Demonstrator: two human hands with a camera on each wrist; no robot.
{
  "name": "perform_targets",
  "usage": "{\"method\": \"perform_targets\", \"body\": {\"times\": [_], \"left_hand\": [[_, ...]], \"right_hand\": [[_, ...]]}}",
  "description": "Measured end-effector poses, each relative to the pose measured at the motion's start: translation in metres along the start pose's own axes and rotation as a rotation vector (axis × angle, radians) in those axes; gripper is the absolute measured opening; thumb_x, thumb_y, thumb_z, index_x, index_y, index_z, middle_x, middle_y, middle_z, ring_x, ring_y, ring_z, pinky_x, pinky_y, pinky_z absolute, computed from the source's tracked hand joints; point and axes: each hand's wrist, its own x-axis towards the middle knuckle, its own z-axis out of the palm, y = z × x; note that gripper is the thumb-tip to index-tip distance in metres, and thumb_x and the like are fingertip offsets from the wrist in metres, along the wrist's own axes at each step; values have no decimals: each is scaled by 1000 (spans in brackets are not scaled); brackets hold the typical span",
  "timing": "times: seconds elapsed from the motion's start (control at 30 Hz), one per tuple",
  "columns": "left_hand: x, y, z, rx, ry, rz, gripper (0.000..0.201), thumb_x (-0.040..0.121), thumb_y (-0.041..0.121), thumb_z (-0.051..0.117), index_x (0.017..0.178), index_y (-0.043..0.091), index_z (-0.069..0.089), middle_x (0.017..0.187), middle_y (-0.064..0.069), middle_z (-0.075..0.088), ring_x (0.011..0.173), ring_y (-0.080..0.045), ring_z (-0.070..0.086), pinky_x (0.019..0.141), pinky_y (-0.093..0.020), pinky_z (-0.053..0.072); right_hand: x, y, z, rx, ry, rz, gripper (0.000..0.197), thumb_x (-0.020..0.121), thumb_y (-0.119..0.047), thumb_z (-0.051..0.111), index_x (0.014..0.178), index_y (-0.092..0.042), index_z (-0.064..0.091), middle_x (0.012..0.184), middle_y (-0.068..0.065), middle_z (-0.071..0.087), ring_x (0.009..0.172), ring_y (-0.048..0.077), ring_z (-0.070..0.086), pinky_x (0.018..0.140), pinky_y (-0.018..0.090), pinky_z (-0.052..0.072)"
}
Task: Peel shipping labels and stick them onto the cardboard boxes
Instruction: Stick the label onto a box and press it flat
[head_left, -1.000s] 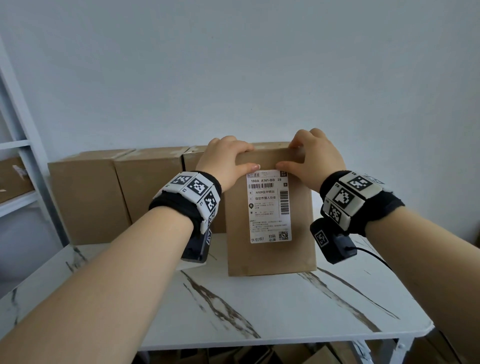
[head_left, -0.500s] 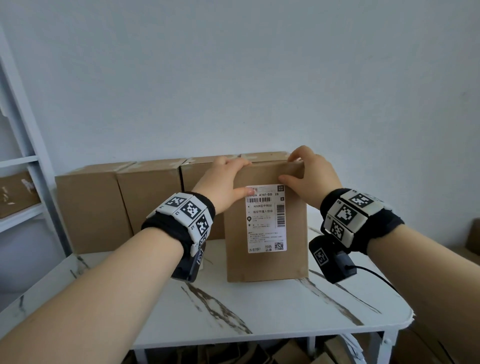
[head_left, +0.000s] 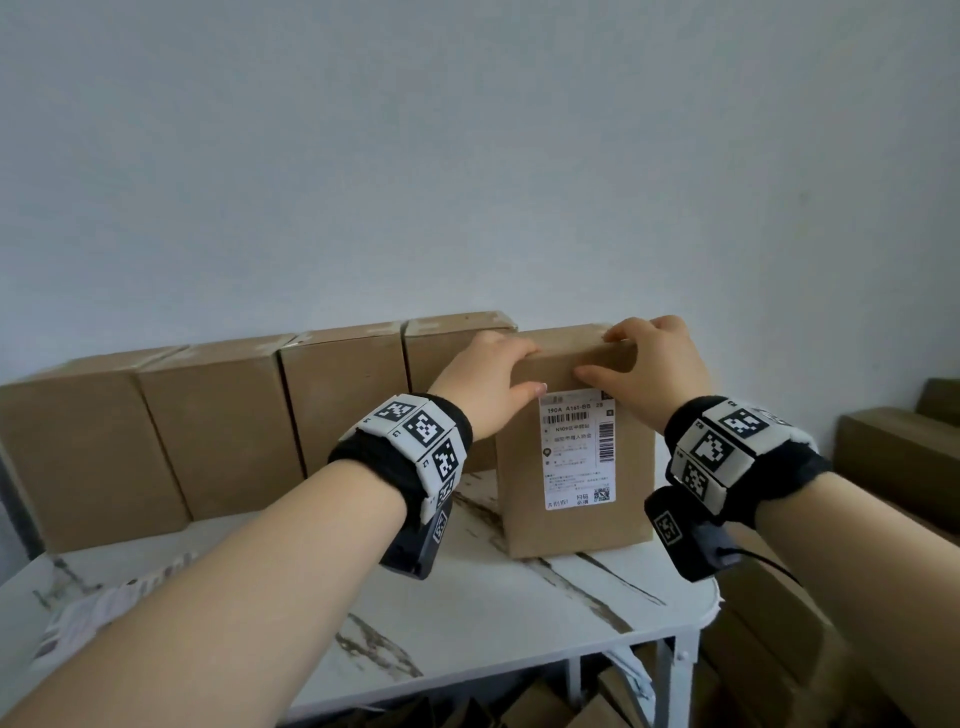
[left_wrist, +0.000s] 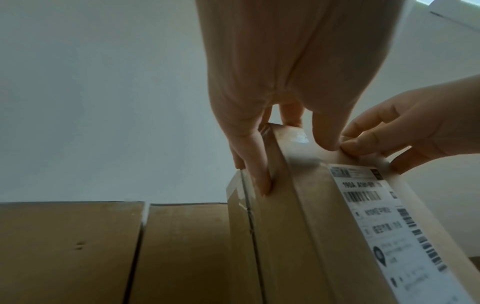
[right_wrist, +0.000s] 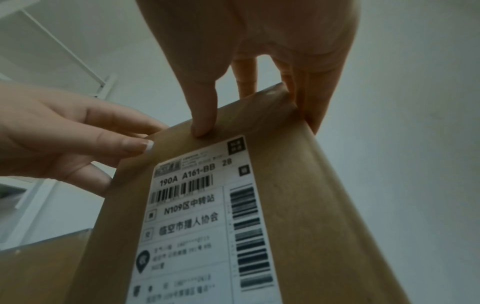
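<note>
An upright cardboard box (head_left: 524, 499) stands on the marble table (head_left: 467, 613), right of centre, with a white shipping label (head_left: 579, 449) stuck on its front face. My left hand (head_left: 493, 384) grips the box's top left corner, fingers over the top and thumb on the front. My right hand (head_left: 644, 369) grips the top right corner the same way, thumb just above the label. The left wrist view shows the box (left_wrist: 285, 205) and its label (left_wrist: 384, 222) under my fingers. In the right wrist view, the label (right_wrist: 197, 222) fills the box (right_wrist: 311, 205) front.
A row of plain cardboard boxes (head_left: 218, 421) lines the wall behind, left of the held box. A sheet of labels (head_left: 98, 608) lies at the table's left front. More cardboard boxes (head_left: 898, 457) sit to the right, and others under the table.
Both hands have slid the labelled box to the right along the table, away from the row. The view has swung with it, showing the boxes at the right.
</note>
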Motion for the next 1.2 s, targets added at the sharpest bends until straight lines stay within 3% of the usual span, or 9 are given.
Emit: {"method": "perform_targets", "body": {"times": [0.13,0.27,0.37,0.5,0.6,0.77,0.87,1.03,1.2], "left_hand": [[14,15,18,-7,-26,20,46,95,31,50,139,24,42,143,-5,38,130,-22,41,109,-34,31],[27,22,30,-27,-23,34,46,97,25,46,142,21,40,146,-4,35,134,-21,36,111,-31,26],[36,26,35,-64,-20,58,47,97,21,46,143,16,37,148,-4,34,137,-19,32,112,-26,21],[45,23,40,-130,-7,44,48,98,21,43,145,12,33,151,-6,28,140,-18,25,112,-24,17],[53,11,39,-133,20,-35,51,100,27,38,147,11,26,152,-8,26,141,-19,22,113,-28,17],[76,-19,35,48,0,-94,55,100,35,35,148,10,25,155,-8,22,144,-24,17,116,-35,14],[91,-35,35,118,4,-116,53,100,33,34,147,9,25,155,-7,21,144,-24,16,116,-35,13],[114,-65,40,321,-14,-146,56,99,28,36,149,12,17,158,-4,12,147,-24,0,120,-39,7],[123,-81,54,436,14,-143,56,99,26,34,150,16,13,157,-3,17,146,-21,7,119,-47,3]], "right_hand": [[1,19,-8,-159,20,-10,51,78,-43,69,122,-22,57,135,10,41,125,28,39,98,37,38],[4,24,-3,-380,50,-155,51,79,-46,65,124,-24,56,146,4,37,142,24,18,116,41,14],[8,24,9,-421,20,-226,51,80,-47,63,126,-26,53,140,-3,46,142,19,22,119,40,1],[17,27,19,-405,41,-223,48,79,-46,65,122,-27,54,127,-6,55,130,17,40,119,38,1],[30,33,21,-416,-4,-211,50,79,-42,67,124,-27,52,128,-6,54,130,17,40,119,38,-1],[58,38,30,-447,-80,-215,53,82,-39,66,130,-25,49,133,-4,52,132,19,38,119,42,-4],[76,38,42,-472,-113,-210,52,83,-40,64,130,-25,48,133,-2,52,131,20,40,119,43,-3],[107,41,65,-468,-128,-218,51,84,-40,63,129,-22,49,132,-1,53,130,21,41,118,43,-5],[134,49,88,-419,-112,-238,50,84,-39,64,129,-23,49,133,-1,53,131,21,40,118,41,-8]]}}
